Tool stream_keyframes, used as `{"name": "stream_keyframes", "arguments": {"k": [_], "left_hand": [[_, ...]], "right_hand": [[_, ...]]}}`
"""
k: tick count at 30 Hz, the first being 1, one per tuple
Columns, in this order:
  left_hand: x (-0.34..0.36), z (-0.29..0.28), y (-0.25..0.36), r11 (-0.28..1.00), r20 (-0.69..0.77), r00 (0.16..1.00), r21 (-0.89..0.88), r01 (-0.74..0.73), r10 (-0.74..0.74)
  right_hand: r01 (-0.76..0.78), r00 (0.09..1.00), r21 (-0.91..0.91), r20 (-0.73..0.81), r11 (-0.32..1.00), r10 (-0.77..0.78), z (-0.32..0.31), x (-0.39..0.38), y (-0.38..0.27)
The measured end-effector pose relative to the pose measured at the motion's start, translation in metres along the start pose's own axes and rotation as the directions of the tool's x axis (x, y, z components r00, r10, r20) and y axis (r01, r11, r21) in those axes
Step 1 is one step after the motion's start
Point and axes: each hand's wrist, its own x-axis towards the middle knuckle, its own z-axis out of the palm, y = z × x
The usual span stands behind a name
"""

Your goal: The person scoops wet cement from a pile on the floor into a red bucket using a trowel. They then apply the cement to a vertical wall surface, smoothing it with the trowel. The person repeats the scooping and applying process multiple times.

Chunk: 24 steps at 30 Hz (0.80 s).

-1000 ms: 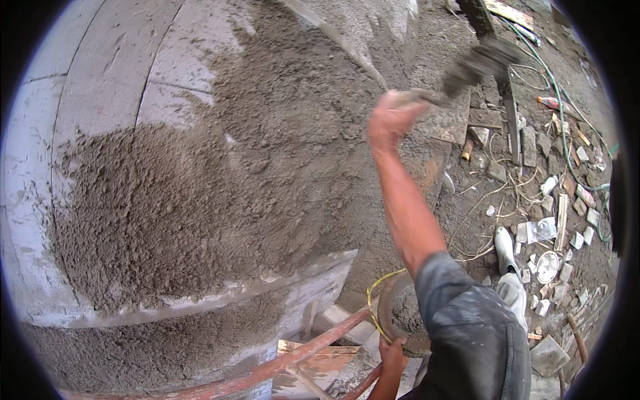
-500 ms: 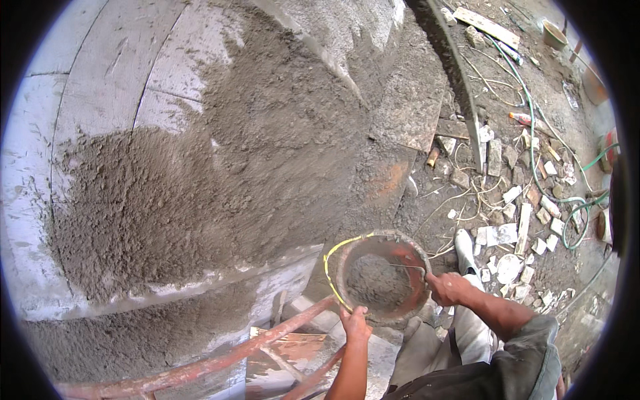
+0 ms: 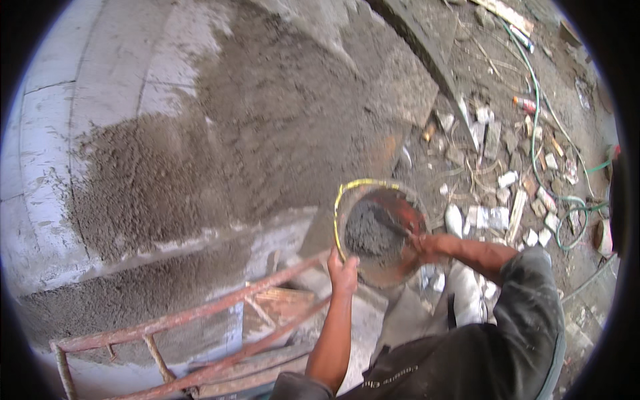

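A round mortar bucket (image 3: 395, 270) with a yellow handle hangs in front of me, grey wet mortar (image 3: 367, 223) inside it. My left hand (image 3: 343, 267) is closed on the bucket's handle at its near left side. My right hand (image 3: 430, 245) grips a trowel (image 3: 395, 225) whose blade is down in the mortar at the bucket's right side. To the left, the block wall (image 3: 107, 53) carries a rough coat of dark plaster (image 3: 127, 180), with bare pale blocks above and along its left.
A red, rusty metal scaffold frame (image 3: 173, 320) crosses the lower left beside me. A long board (image 3: 420, 50) leans at upper right. Rubble (image 3: 507, 179), scraps, wood strips, cords and a green hose (image 3: 537, 93) litter the ground on the right; white boots (image 3: 463, 293) show below the bucket.
My right arm has come down from swinging the trowel at the wall to inside the bucket. Over the last half second, the bucket and both hands have moved up in the picture.
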Motion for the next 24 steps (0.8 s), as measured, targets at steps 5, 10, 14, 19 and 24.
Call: {"name": "stream_keyframes", "arguments": {"k": [5,10,14,19,24], "left_hand": [[-0.025,-0.002,0.004,0.997,0.044,0.997,-0.034,0.065,-0.064],[-0.042,0.003,0.047,0.993,-0.067,0.997,-0.117,-0.035,0.027],[-0.044,0.002,0.051,0.996,-0.034,0.999,-0.091,-0.01,0.007],[-0.048,0.004,0.054,0.991,-0.036,0.999,-0.126,-0.038,0.033],[-0.036,0.009,0.044,0.996,-0.095,0.995,-0.089,0.016,-0.024]], "right_hand": [[0.152,0.984,-0.184,-0.065,0.971,-0.166,0.14,-0.009,0.107],[0.132,0.988,0.421,0.019,0.897,-0.154,-0.013,-0.012,0.002],[-0.081,0.981,0.637,0.186,0.766,-0.05,-0.027,-0.04,-0.035],[0.024,0.999,0.697,0.007,0.717,-0.041,-0.026,-0.031,-0.104],[-0.235,0.972,0.855,0.208,0.463,0.109,-0.056,-0.039,-0.146]]}}
